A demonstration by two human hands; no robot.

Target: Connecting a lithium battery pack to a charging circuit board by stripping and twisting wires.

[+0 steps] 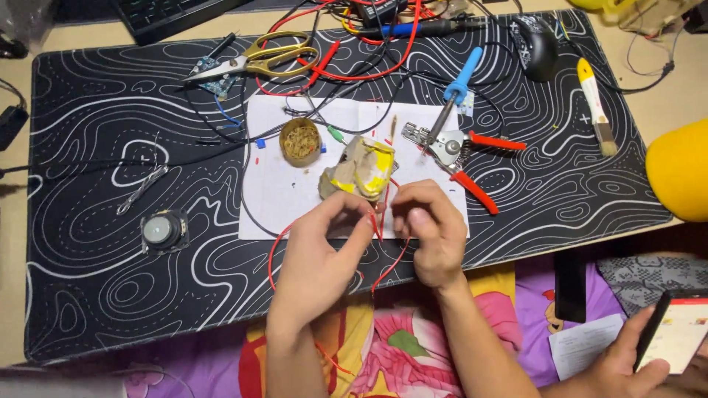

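Both hands meet over the white sheet (pixel 295 199) — left hand (pixel 324 247) and right hand (pixel 428 232) each pinching the red wire (pixel 394 264) (thin, looping downward) — just below the crumpled wrapper (pixel 358 171).

**Cluttered desk under a patterned mat**

A pale wooden desk (pixel 667 103) fills the view, lit evenly from above. Most of it is covered by a black mat (pixel 88 280) with white contour lines. A white paper sheet (pixel 284 188) lies in the mat's middle. At the far edge sits a black keyboard (pixel 173 15), and a dark mouse (pixel 535 48) rests on the mat's far right corner. A yellow rounded object (pixel 682 177) stands at the right edge. Below the desk's near edge shows bright cloth (pixel 402 343) in yellow, pink and purple.
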